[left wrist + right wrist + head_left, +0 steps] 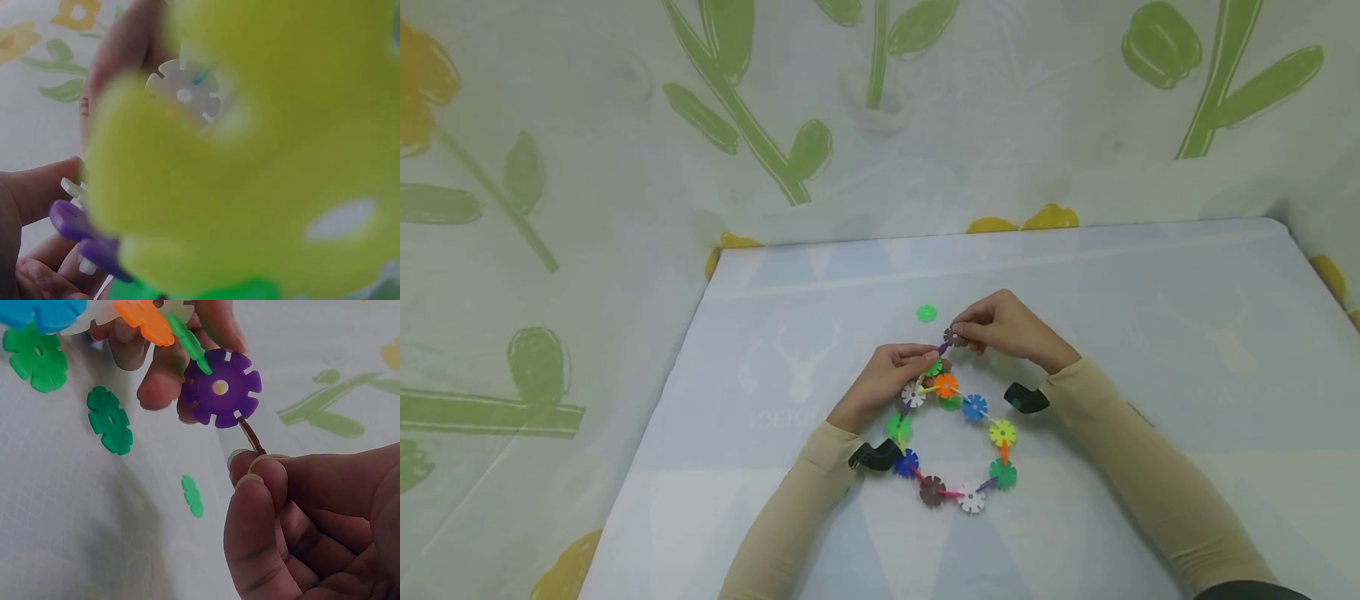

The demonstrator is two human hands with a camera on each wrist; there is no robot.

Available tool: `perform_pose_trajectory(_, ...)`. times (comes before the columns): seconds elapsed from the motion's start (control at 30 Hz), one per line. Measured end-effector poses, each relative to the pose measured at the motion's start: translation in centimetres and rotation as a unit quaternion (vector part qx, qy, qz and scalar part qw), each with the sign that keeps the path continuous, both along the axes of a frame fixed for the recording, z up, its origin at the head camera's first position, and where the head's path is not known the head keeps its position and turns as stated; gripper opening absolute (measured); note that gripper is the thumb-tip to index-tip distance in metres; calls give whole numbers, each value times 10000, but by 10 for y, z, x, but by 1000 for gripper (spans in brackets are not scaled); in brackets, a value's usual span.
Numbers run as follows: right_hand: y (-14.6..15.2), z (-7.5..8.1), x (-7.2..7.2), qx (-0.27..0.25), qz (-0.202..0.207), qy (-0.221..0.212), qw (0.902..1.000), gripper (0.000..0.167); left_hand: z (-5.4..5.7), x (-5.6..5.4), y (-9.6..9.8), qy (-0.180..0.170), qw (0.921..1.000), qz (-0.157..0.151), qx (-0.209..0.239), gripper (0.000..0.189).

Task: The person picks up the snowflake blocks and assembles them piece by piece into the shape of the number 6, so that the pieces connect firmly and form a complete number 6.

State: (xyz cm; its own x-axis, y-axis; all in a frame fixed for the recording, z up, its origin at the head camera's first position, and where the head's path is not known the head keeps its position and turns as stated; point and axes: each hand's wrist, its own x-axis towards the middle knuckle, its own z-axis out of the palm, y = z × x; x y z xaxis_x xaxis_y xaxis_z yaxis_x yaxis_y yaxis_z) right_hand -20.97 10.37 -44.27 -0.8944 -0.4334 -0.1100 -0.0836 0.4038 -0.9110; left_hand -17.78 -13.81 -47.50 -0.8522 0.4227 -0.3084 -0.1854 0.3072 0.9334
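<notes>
Slotted flower-shaped plastic discs of many colours form a ring (1003, 475) above and on the table. My left hand (883, 379) grips the chain at its upper left, around a green disc (934, 367) and the purple disc (215, 381). My right hand (1007, 329) pinches a brown disc (954, 336) between thumb and fingers. Seen edge-on in the right wrist view, the brown disc (252, 434) meets a slot in the purple disc's rim; how deep it sits cannot be told. A blurred yellow disc (281, 162) covers much of the left wrist view.
One loose green disc (927, 313) lies on the table beyond the hands. Another green disc (951, 403) lies beneath the ring's top. Both wrists carry black camera mounts (1027, 398). The white table (1112, 292) ends at a floral-printed cloth (1000, 125) behind.
</notes>
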Motion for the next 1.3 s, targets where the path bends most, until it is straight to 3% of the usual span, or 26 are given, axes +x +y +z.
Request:
perform_pose_trajectory(0.3,0,1,0,112,-100,41,9999,20,0,1,1,85,9999,101,-91,41)
perform_pose_trajectory(0.53,1,-2,-3,451,-306,471,9974,19,0,1,1,14,9998,167,68,38)
perform_pose_trajectory(0.87,2,-3,-1,238,56,261,9994,18,0,1,0,95,9999,132,33,39)
perform_pose_trajectory(1.0,0,-3,0,137,83,164,9997,18,1,0,0,-338,9986,249,332,38)
perform_pose_trajectory(1.17,-1,-2,0,128,55,77,9999,18,2,-2,-1,-854,9910,396,947,29)
perform_pose_trajectory(1.3,-2,-2,0,202,-15,-25,9998,18,1,-2,-2,-390,9971,192,619,27)
